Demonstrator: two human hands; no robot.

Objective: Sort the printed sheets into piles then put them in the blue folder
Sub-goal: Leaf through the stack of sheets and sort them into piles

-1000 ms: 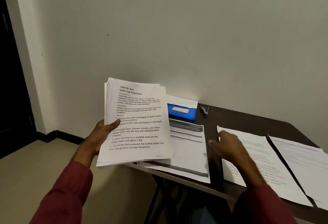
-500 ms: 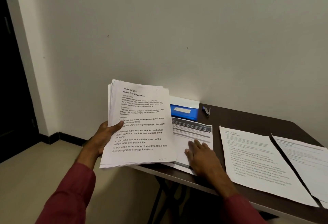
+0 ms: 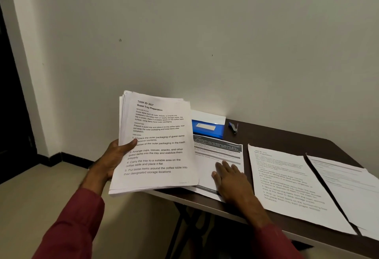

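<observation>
White sheet stack (image 3: 162, 178), left hand (image 3: 111, 159) gripping; long axis toward wall (image 3: 205, 53).

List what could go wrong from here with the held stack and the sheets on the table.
1. The stack is held by the left hand alone, thumb on top, with its edges fanned. Sheets could slide out and fall to the floor.
2. The banded sheet under the flat right hand reaches the front edge of the table. A push toward the person may tip it off.
</observation>
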